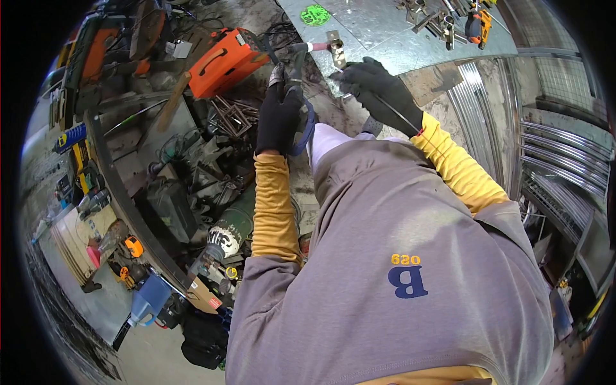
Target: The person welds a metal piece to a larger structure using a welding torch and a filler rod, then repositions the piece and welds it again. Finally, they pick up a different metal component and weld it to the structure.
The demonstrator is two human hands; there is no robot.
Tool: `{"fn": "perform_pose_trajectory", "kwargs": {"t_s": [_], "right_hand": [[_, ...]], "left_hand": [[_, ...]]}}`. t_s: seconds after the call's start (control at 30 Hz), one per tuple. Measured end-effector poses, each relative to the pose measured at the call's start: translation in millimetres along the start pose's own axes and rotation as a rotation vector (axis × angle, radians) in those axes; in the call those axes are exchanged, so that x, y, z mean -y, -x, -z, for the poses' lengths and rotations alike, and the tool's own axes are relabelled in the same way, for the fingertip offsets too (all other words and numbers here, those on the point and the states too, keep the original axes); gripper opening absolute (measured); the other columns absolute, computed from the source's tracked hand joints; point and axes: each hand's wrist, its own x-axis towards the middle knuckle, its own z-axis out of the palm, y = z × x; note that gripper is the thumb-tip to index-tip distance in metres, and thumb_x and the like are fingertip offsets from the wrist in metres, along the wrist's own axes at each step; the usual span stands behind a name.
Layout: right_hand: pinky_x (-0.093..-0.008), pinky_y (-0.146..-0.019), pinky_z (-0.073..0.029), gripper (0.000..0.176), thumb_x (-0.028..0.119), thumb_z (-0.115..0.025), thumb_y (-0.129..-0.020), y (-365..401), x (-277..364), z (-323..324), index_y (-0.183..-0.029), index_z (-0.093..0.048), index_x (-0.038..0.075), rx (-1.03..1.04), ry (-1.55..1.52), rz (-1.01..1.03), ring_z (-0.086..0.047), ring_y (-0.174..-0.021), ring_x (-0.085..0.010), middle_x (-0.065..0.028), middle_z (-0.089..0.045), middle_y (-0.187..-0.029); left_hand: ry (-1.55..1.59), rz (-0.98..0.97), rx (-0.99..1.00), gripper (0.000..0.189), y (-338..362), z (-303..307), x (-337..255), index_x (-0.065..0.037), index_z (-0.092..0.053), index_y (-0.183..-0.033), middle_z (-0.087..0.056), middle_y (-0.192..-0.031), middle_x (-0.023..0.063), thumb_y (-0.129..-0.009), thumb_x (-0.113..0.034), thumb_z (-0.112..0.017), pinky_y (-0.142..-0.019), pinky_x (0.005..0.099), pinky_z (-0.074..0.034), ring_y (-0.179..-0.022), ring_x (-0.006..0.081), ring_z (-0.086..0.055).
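My left hand [280, 119], in a black glove, is closed around the handle of a welding torch [298, 67] with a blue-sleeved cable below it. The torch's pinkish nozzle [318, 47] points right, at a small metal bracket with holes [336, 54] at the near-left edge of the metal table [378, 29]. Just right of and below the bracket is my right hand [382, 93], also gloved in black. Its fingers pinch a thin rod [398, 113], which runs back over the palm toward the wrist. The rod's front end is hard to make out.
An orange case [226, 63] stands left of the torch, above scrap metal [232, 117]. Pliers and metal parts [449, 25] lie at the table's far right, beside an orange-black tool [478, 27]. A green cylinder [231, 224] is at lower left; metal tubes [564, 151] are at right.
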Motion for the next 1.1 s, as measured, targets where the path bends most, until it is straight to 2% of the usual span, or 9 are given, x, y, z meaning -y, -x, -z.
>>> {"fn": "perform_pose_trajectory", "kwargs": {"t_s": [0.13, 0.23, 0.33, 0.4, 0.57, 0.63, 0.7, 0.93, 1.1], "right_hand": [[-0.0515, -0.121, -0.045, 0.039, 0.016, -0.074, -0.096, 3.8, 6.3, -2.3, -0.135, -0.073, 0.011, 0.041, -0.084, -0.126, -0.065, -0.124, -0.0375, -0.0152, -0.071, -0.13], [-0.054, -0.121, -0.043, 0.039, 0.021, -0.074, -0.098, 1.8, 12.1, 14.3, -0.136, -0.072, 0.011, 0.001, -0.029, -0.108, -0.063, -0.126, -0.0364, -0.0141, -0.07, -0.134], [-0.0552, -0.119, -0.042, 0.039, 0.024, -0.074, -0.099, -0.8, 8.5, 11.2, -0.135, -0.071, 0.012, -0.011, 0.215, -0.032, -0.062, -0.124, -0.035, -0.0122, -0.068, -0.136], [-0.055, -0.121, -0.04, 0.038, 0.026, -0.073, -0.099, -5.4, 3.8, 11.9, -0.135, -0.071, 0.013, -0.023, 0.217, 0.0, -0.062, -0.124, -0.0344, -0.0114, -0.068, -0.134], [-0.0572, -0.127, -0.035, 0.047, 0.026, -0.069, -0.101, -9.3, -0.7, 8.1, -0.145, -0.067, 0.012, 0.071, 0.272, -0.019, -0.059, -0.134, -0.0383, -0.0159, -0.065, -0.142], [-0.0548, -0.124, -0.037, 0.036, 0.028, -0.071, -0.102, -11.5, 2.7, 4.7, -0.135, -0.071, 0.015, -0.017, 0.287, -0.014, -0.061, -0.127, -0.033, -0.0096, -0.067, -0.129], [-0.0547, -0.123, -0.037, 0.036, 0.027, -0.071, -0.102, -11.7, 3.4, 2.3, -0.135, -0.071, 0.015, -0.014, 0.302, -0.012, -0.061, -0.127, -0.0329, -0.0095, -0.066, -0.13], [-0.0544, -0.123, -0.038, 0.036, 0.025, -0.073, -0.1, -2.2, 11.3, -3.8, -0.134, -0.07, 0.013, -0.015, 0.347, -0.019, -0.059, -0.13, -0.0326, -0.0103, -0.064, -0.13], [-0.054, -0.123, -0.038, 0.039, 0.023, -0.072, -0.099, -3.4, 17.7, -1.3, -0.137, -0.07, 0.011, 0.008, 0.333, -0.041, -0.059, -0.131, -0.0341, -0.0124, -0.064, -0.132]], "left_hand": [[-0.034, -0.067, -0.004, 0.072, -13.5, -2.2, 6.8, -0.004, -0.036, -0.173, -0.068, -0.113, 0.0031, -0.108, -0.018, -0.062, -0.081, 0.0275, -0.051, -0.092, 0.0107, -0.059], [0.027, -0.038, 0.003, 0.064, 0.3, 1.1, -6.9, -0.004, -0.044, -0.168, -0.067, -0.108, 0.0017, -0.108, -0.016, -0.062, -0.076, 0.0271, -0.052, -0.087, 0.0091, -0.06], [0.121, 0.15, 0.007, 0.047, 16.8, 4.6, -18.7, -0.004, -0.056, -0.153, -0.069, -0.095, 0.0036, -0.108, -0.018, -0.061, -0.063, 0.03, -0.055, -0.071, 0.011, -0.064], [0.169, 0.245, -0.017, 0.039, 22.1, 1.8, -19.6, -0.006, -0.059, -0.145, -0.064, -0.086, -0.0004, -0.109, -0.02, -0.061, -0.05, 0.0285, -0.049, -0.06, 0.0073, -0.057], [0.298, 0.223, -0.025, 0.034, 27.2, -7.4, -21.8, -0.007, -0.06, -0.141, -0.063, -0.083, 0.0001, -0.11, -0.02, -0.062, -0.051, 0.029, -0.051, -0.06, 0.0093, -0.059], [0.283, 0.212, -0.04, 0.032, 26.2, -8.8, -21.1, -0.008, -0.06, -0.139, -0.063, -0.082, 0.0001, -0.11, -0.02, -0.062, -0.05, 0.0292, -0.051, -0.059, 0.0099, -0.06], [0.292, 0.269, -0.009, 0.028, 24.9, -9.6, -19.2, -0.009, -0.059, -0.136, -0.064, -0.082, 0.0004, -0.11, -0.02, -0.061, -0.049, 0.0306, -0.052, -0.059, 0.011, -0.061], [0.299, 0.276, -0.013, 0.03, 38.7, -14.5, -22.1, -0.012, -0.055, -0.14, -0.063, -0.083, 0.0015, -0.112, -0.021, -0.059, -0.049, 0.0315, -0.056, -0.06, 0.0123, -0.062], [0.302, 0.274, -0.001, 0.052, 41.6, -15.7, -27.0, -0.016, -0.041, -0.161, -0.063, -0.083, 0.0026, -0.113, -0.021, -0.058, -0.048, 0.031, -0.056, -0.061, 0.0126, -0.062]]}}
